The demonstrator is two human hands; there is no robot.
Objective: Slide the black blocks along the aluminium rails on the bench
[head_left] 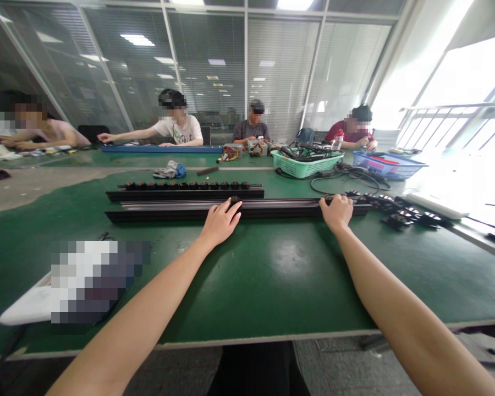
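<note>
A long black rail with a shiny channel lies crosswise on the green table. My left hand rests over its middle, with fingers bent around a small black block that sits in the channel. Farther right, my right hand is closed over the same rail, its fingers curled; whatever they grip is mostly hidden beneath them. Just behind lies a second black rail, along which stands a row of several small black blocks.
Loose black blocks lie scattered to the right, near a white flat bar. Behind are a green basket of cables, a blue basket and gloves. A blurred-out object lies front left. Several people sit across the table.
</note>
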